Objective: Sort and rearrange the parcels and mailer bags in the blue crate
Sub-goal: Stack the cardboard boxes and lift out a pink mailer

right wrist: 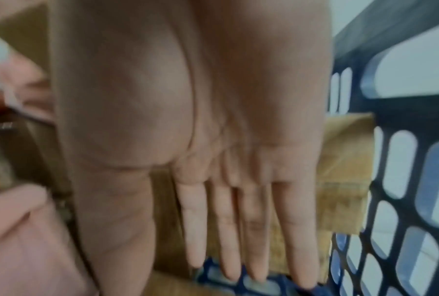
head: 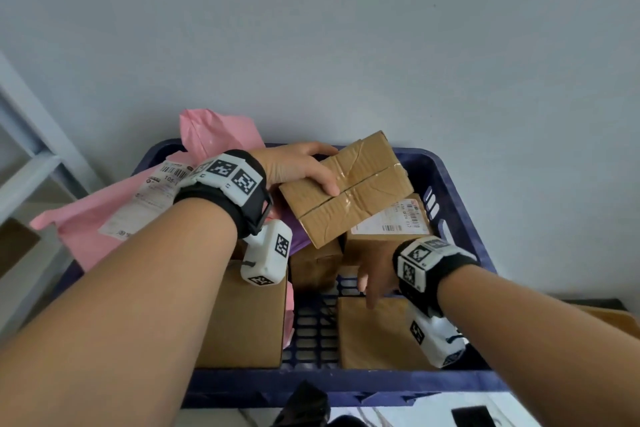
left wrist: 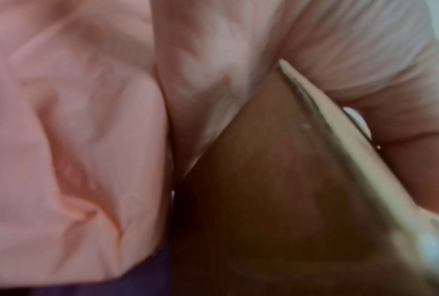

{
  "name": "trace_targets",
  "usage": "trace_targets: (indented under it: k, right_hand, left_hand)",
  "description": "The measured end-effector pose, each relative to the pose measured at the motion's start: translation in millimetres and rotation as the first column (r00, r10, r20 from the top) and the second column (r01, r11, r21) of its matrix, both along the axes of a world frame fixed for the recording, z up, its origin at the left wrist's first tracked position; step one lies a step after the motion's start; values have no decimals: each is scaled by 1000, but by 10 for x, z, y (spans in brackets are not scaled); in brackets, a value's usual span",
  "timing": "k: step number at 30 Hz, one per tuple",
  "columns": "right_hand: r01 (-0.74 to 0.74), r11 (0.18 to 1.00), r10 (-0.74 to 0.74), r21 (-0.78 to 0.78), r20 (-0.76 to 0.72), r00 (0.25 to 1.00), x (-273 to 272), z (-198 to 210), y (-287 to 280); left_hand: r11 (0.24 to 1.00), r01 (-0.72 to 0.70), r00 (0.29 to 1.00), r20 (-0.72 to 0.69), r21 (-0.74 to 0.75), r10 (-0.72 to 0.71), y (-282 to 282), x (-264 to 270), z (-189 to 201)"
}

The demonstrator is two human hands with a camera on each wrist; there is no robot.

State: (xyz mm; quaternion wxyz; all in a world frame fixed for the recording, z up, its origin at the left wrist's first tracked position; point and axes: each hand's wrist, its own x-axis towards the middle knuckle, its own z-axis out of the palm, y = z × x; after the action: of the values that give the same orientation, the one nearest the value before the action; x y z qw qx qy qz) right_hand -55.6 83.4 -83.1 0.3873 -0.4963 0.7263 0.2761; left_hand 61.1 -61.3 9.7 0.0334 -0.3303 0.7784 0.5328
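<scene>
My left hand [head: 304,170] grips a taped brown cardboard parcel [head: 349,189] by its left end and holds it tilted above the blue crate [head: 460,184]. The left wrist view is blurred; it shows the parcel's edge [left wrist: 339,140] against my palm. My right hand [head: 375,279] is low in the crate with fingers straight [right wrist: 225,230], over the slotted floor [head: 317,329] and touching a flat brown parcel [head: 377,336]. Behind it stands a box with a white label [head: 388,225]. A pink mailer bag [head: 114,211] with a label hangs over the crate's left rim.
More brown boxes fill the crate: a large one at front left [head: 246,322] and a small one in the middle [head: 313,265]. A second pink bag [head: 214,132] stands at the back left. A white frame [head: 31,149] is at left and a plain wall behind.
</scene>
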Motion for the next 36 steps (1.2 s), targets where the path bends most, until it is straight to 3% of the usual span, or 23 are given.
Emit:
trace_targets:
  k: [5, 8, 13, 19, 27, 36]
  right_hand:
    - [-190, 973, 209, 133, -156, 965, -18, -478, -3]
    - [-160, 963, 179, 216, -70, 981, 89, -404, 13]
    - [-123, 966, 121, 228, 22, 992, 37, -307, 3]
    - [-180, 962, 178, 207, 30, 984, 48, -331, 10]
    - [-49, 987, 40, 154, 62, 997, 47, -233, 95]
    - [-61, 989, 50, 136, 85, 995, 58, -192, 101]
  left_hand:
    - [1000, 10, 1000, 6, -2, -10, 4, -3, -19]
    - [1000, 0, 1000, 16, 7, -1, -2, 8, -38]
    - [1000, 21, 998, 54, -22, -20, 8, -4, -71]
    - [1000, 19, 999, 49, -15, -18, 6, 3, -70]
    - [1000, 11, 999, 52, -3, -11, 37, 8, -57]
    - [1000, 22, 998, 59, -5, -22, 36, 2, -76]
